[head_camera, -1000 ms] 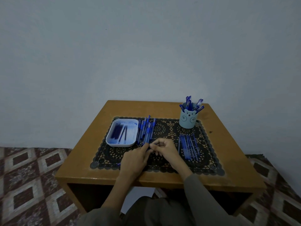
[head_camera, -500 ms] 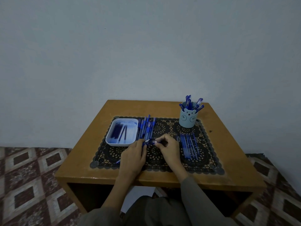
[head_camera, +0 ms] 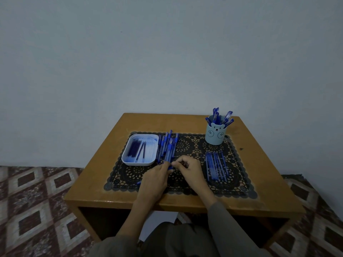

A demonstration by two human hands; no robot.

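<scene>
My left hand and my right hand meet over the middle of a dark lace mat. Between them they hold a blue pen, gripped at its near end, its far end lying over a pile of blue pens. The fingers of my right hand are curled and pinch at the pen's near tip. A white tray with dark refills stands left of the pile. A row of blue pen barrels lies to the right.
A light blue bear-faced cup holding several pens stands at the mat's far right corner. The wooden table is small, with a pale wall behind it and patterned floor on both sides. White paper lies under the table near my knees.
The pen held crosswise between my hands half a second ago now points away from me onto the pile. Both hands have stayed close together at the mat's middle.
</scene>
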